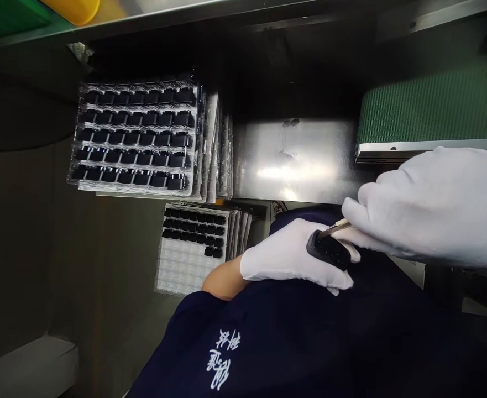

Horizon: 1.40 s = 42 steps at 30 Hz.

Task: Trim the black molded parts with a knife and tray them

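Note:
My left hand [284, 251], in a white glove, is closed around a smooth black piece [333, 251] with a rounded outline, in front of my dark blue shirt. My right hand [429, 204], also gloved in white, pinches a thin, pale tool [334, 227]. Its narrow tip touches, or lies just over, the upper left end of the black piece. Whether the tool is a pair of tweezers or a small blade I cannot tell. The right fingertips are partly hidden behind the hand.
At the left, a stack of clear plastic trays [135, 192] carries rows of small black parts. Below it stands another tray stack [181, 268], its top tray partly filled. A shiny metal table [260, 160] lies ahead, with a green conveyor belt [429, 110] at the right. A metal shelf edge [160, 25] crosses above.

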Motion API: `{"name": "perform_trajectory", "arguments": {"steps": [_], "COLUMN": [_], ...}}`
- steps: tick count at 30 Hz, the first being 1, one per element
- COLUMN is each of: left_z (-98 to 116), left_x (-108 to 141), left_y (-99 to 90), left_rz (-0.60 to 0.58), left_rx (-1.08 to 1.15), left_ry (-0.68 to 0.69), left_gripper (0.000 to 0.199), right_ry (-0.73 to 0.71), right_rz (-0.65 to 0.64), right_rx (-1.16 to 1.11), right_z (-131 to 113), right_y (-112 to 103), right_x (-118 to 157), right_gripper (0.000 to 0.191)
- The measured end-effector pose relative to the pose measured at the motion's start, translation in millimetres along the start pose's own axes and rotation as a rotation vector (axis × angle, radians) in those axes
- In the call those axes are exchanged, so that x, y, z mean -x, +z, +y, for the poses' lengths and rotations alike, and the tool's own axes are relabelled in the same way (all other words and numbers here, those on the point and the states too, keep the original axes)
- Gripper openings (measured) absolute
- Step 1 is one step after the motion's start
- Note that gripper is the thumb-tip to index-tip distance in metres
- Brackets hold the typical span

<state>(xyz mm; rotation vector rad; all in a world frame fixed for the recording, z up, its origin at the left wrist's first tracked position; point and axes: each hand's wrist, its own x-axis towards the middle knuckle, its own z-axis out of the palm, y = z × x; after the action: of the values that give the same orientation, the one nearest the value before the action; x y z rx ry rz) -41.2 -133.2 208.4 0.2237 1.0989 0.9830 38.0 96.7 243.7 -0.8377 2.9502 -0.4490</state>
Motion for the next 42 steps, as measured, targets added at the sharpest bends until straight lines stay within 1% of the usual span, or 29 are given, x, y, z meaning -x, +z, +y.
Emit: {"name": "perform_trajectory", "arguments": {"steps": [3, 6, 9, 11, 13, 16, 18, 20, 24, 26, 28, 31, 33, 37, 42], "left_z": [-0.3, -0.4, -0.1, 0.1, 0.5, 1.3, 2.3, 3.1, 3.4, 2.8, 2.1, 1.3, 0.9, 0.4, 0.5], "left_x": [1.1, 2.4, 3.3, 3.2, 2.8, 1.7, 0.8, -0.2, -1.4, -1.3, -0.5, 1.2, 2.2, 2.6, 2.0], "left_y": [0.1, 0.0, 0.3, 0.7, 1.3, 1.9, 2.0, 1.5, -0.9, -2.2, -3.2, -3.4, -2.8, -1.7, -2.9], "left_rz": [-0.010, -0.021, -0.032, -0.042, -0.051, -0.055, -0.054, -0.058, -0.067, -0.073, -0.087, -0.094, -0.086, -0.097, -0.112], "left_rx": [0.016, 0.029, 0.042, 0.047, 0.052, 0.050, 0.036, 0.020, -0.009, -0.016, -0.011, 0.008, 0.022, 0.095, 0.147], "left_ry": [-0.007, -0.019, -0.014, -0.014, -0.023, -0.039, -0.046, -0.046, -0.035, -0.029, -0.019, -0.015, -0.018, -0.011, -0.008], "left_gripper": [0.045, 0.042, 0.039, 0.039, 0.037, 0.034, 0.032, 0.032, 0.032, 0.033, 0.035, 0.036, 0.034, 0.030, 0.029], "right_ry": [-0.013, -0.071, -0.128, -0.155, -0.134, -0.039, -0.012, -0.013, 0.007, 0.017, 0.032, 0.007, -0.006, 0.087, 0.158], "right_rz": [-0.003, 0.006, 0.048, 0.048, 0.010, -0.125, -0.175, -0.186, -0.281, -0.299, -0.255, -0.093, -0.022, -0.067, -0.001], "right_rx": [-0.020, 0.030, 0.085, 0.070, -0.012, -0.209, -0.270, -0.260, -0.203, -0.190, -0.183, -0.108, -0.074, -0.142, -0.148], "right_z": [-1.3, -0.2, 2.2, 4.5, 7.1, 10.3, 10.4, 8.6, 4.3, 5.0, 8.1, 14.4, 17.1, 17.7, 15.2], "right_y": [-0.2, -1.1, -1.6, -1.4, -1.0, -0.9, -1.5, -2.8, -6.4, -8.4, -10.4, -12.2, -11.2, -5.5, -3.7], "right_x": [-1.3, -1.8, -1.3, -1.3, -1.9, -3.8, -5.4, -7.2, -11.2, -11.8, -10.2, -4.3, 0.5, 9.0, 11.8], "right_gripper": [0.057, 0.057, 0.058, 0.057, 0.055, 0.051, 0.048, 0.047, 0.048, 0.049, 0.053, 0.066, 0.067, 0.064, 0.061]}}
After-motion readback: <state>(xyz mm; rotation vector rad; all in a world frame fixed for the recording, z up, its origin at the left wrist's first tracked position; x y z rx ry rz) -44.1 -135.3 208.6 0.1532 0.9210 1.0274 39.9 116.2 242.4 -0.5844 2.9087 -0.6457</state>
